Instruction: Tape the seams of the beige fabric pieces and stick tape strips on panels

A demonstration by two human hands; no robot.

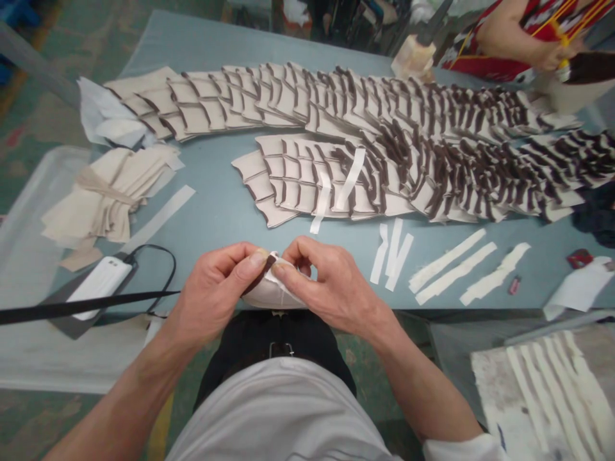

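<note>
Thumb and fingers of the left hand [218, 282] grip the dark edge of a pale piece [269, 296], while the right hand [331, 285] pinches its white upper part, thumb on top, fingers curled. The piece sits between both hands at the near edge of the table [216, 221], in front of the person's waist; whether it touches the table, I cannot tell.

At lower right, a stained sheet [494, 378] bears several long cream strips. On the table's near left lies a white device [98, 288] with a black cord [175, 262]; on the near right lie three ragged strips [446, 258], with narrower white strips [393, 253] just beside them.

Farther left is a tied bundle [103, 198] of beige cloth. Beyond the hands spreads a row [298, 173] of overlapping dark-edged pieces, two white strips lying across it. Behind that runs a longer, similar row [202, 102].

Past it stand a container [413, 59] and, at far right, a co-worker whose hand [552, 56] is near a dark item [590, 68].
</note>
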